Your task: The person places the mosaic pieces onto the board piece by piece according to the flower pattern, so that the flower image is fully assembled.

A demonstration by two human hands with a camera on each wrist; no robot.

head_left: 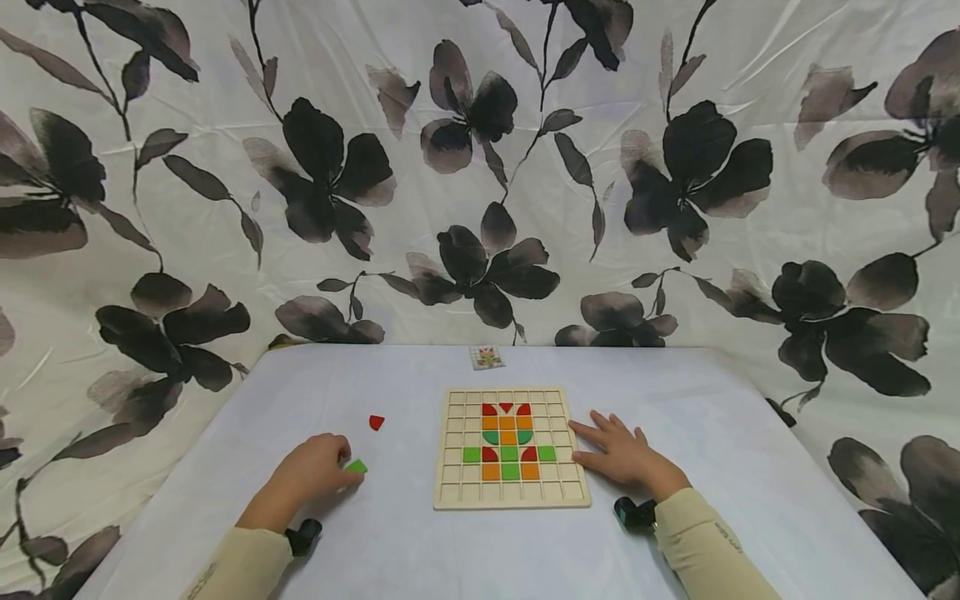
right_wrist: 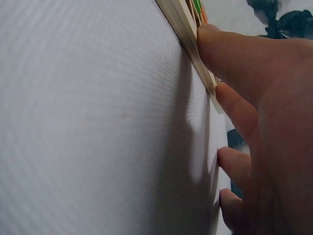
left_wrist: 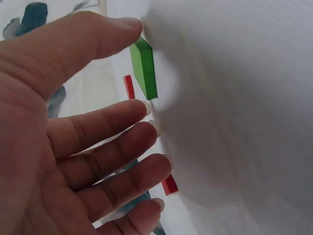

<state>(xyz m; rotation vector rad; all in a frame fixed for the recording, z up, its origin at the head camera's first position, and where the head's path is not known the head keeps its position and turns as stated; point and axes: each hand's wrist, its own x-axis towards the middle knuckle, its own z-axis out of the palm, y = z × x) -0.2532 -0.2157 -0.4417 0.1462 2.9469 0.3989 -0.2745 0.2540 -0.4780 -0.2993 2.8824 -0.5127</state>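
My left hand (head_left: 313,467) is over the table left of the board, with a green tile (head_left: 356,467) between thumb and index finger. In the left wrist view the thumb tip overlaps one end of this green tile (left_wrist: 144,68), and the index fingertip is right at the other end. The other fingers extend beside it. At the board's right edge, my right hand (head_left: 624,452) lies with fingers spread, thumb and index fingertips against the rim. The wooden grid board (head_left: 457,492) carries red, orange and green tiles in a symmetrical pattern around its middle.
A red tile (head_left: 377,422) lies on the white table beyond the left hand. In the left wrist view another red tile (left_wrist: 169,186) shows partly behind the fingers. A small picture card (head_left: 487,357) sits at the back, before the floral cloth (head_left: 465,192).
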